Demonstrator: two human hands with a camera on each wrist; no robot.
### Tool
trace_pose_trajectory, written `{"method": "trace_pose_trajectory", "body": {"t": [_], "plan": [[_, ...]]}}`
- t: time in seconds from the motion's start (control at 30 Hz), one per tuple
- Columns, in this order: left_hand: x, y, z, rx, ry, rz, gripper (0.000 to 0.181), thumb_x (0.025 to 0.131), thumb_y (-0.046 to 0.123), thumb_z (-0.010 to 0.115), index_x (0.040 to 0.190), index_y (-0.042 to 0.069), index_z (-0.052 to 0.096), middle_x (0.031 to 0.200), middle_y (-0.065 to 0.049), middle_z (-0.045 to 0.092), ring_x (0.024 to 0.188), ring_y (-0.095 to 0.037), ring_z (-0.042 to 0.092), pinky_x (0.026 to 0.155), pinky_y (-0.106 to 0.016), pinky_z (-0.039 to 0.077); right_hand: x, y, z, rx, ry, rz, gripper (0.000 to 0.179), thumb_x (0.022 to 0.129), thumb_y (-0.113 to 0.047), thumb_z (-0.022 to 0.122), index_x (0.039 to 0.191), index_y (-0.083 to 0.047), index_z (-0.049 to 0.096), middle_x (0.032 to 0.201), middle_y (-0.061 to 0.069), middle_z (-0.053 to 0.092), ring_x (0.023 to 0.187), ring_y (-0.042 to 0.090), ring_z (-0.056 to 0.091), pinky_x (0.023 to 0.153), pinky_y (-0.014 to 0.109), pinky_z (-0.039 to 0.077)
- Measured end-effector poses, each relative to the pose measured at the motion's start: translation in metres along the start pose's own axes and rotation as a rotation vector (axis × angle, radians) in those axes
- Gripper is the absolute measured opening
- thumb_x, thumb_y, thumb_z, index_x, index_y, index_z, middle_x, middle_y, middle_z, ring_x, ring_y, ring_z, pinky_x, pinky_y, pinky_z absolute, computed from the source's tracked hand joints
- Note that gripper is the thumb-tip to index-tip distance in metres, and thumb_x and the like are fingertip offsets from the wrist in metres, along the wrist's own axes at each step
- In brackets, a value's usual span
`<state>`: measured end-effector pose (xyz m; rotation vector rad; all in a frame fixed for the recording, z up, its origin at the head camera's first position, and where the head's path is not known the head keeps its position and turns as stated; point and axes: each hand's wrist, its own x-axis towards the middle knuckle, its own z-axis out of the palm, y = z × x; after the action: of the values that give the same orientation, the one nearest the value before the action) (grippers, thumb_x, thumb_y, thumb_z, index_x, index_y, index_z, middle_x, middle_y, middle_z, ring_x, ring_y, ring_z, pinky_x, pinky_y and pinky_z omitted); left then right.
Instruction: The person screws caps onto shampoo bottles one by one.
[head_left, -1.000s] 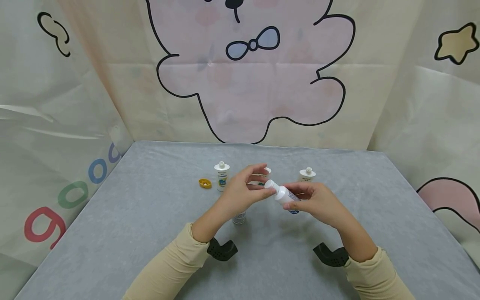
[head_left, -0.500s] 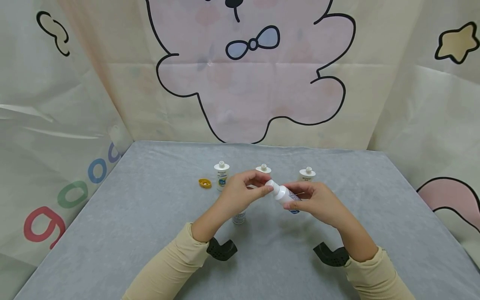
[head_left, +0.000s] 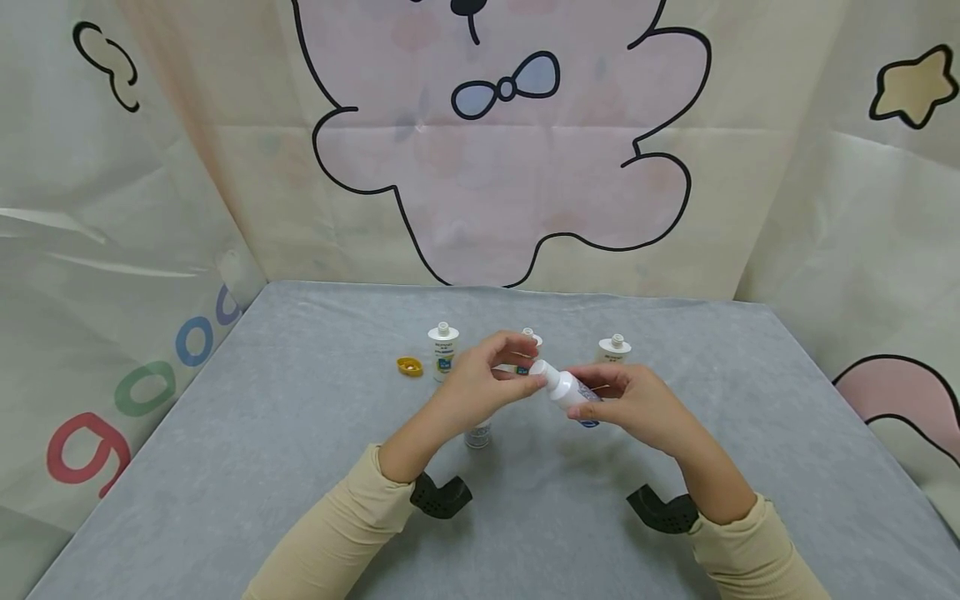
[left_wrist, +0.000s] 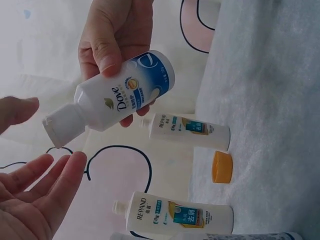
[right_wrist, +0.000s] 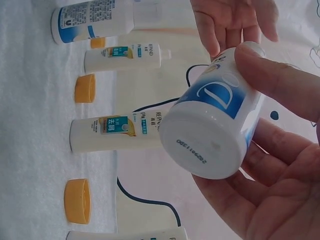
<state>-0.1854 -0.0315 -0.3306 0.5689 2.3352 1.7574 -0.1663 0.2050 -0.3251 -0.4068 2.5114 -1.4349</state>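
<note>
Left wrist view: the tilted Dove bottle (left_wrist: 122,95) is above the worktop (left_wrist: 270,100), gripped by the right hand (left_wrist: 120,30); the left hand (left_wrist: 30,205) — fingers (left_wrist: 67,182) parted — is just beside its white cap (left_wrist: 64,127). Beyond stand two REPAND bottles (left_wrist: 172,132).

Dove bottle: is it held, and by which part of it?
The right hand grips the Dove bottle by its body. The left hand is right at the cap but not pinching it.
</note>
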Motion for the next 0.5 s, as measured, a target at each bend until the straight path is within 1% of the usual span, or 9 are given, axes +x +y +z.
{"method": "trace_pose_trajectory", "body": {"t": [0.07,0.13,0.2,0.3,0.37,0.5], "plan": [[0.0002,-0.0001,-0.0002,0.006,0.019,-0.021,0.037,0.089,0.026,0.076,0.122,0.015,0.064,0.119,-0.002,0.068,0.105,-0.015,0.066,0.084,-0.029,0.059,0.0000,0.0001,0.0000,-0.003,0.000,-0.003,0.052,0.084,-0.026,0.081,0.128,-0.004,0.065,0.122,0.015,0.069,0.104,0.023,0.069,0.079,0.029,0.057],[0.0003,0.0002,0.0000,0.012,0.032,-0.031,0.033,0.089,0.028,0.077,0.117,0.013,0.067,0.111,-0.004,0.071,0.095,-0.013,0.068,0.080,-0.028,0.059,0.0001,0.0002,0.0001,-0.005,0.001,-0.007,0.052,0.084,-0.026,0.081,0.128,-0.003,0.065,0.123,0.015,0.068,0.105,0.023,0.069,0.079,0.029,0.057],[0.0004,0.0001,0.0005,0.014,0.038,-0.034,0.029,0.089,0.027,0.076,0.112,0.012,0.069,0.103,-0.004,0.072,0.086,-0.012,0.067,0.076,-0.027,0.059,0.0001,0.0003,0.0002,-0.005,-0.001,-0.011,0.051,0.084,-0.025,0.081,0.128,-0.003,0.065,0.123,0.016,0.068,0.105,0.024,0.069,0.079,0.029,0.057],[0.0005,-0.0001,0.0011,0.013,0.033,-0.019,0.025,0.089,0.024,0.076,0.108,0.009,0.071,0.098,-0.006,0.073,0.078,-0.011,0.068,0.075,-0.028,0.059,-0.0001,0.0003,0.0002,0.003,-0.005,-0.016,0.051,0.085,-0.024,0.080,0.128,-0.003,0.065,0.122,0.016,0.068,0.104,0.023,0.069,0.079,0.030,0.058],[0.0004,-0.0002,0.0012,0.030,0.033,-0.003,0.024,0.089,0.023,0.076,0.109,0.010,0.071,0.099,-0.005,0.074,0.080,-0.010,0.068,0.075,-0.028,0.059,-0.0002,0.0003,0.0001,0.005,-0.007,-0.019,0.050,0.085,-0.024,0.080,0.128,-0.003,0.065,0.121,0.016,0.069,0.103,0.022,0.069,0.078,0.030,0.058],[0.0004,-0.0002,0.0010,0.082,0.026,0.048,0.024,0.090,0.019,0.075,0.112,0.011,0.072,0.107,-0.003,0.073,0.092,-0.012,0.068,0.079,-0.024,0.058,-0.0003,0.0005,-0.0002,0.004,-0.007,-0.021,0.050,0.085,-0.023,0.080,0.128,-0.003,0.065,0.121,0.016,0.069,0.102,0.021,0.069,0.078,0.030,0.058]]}}
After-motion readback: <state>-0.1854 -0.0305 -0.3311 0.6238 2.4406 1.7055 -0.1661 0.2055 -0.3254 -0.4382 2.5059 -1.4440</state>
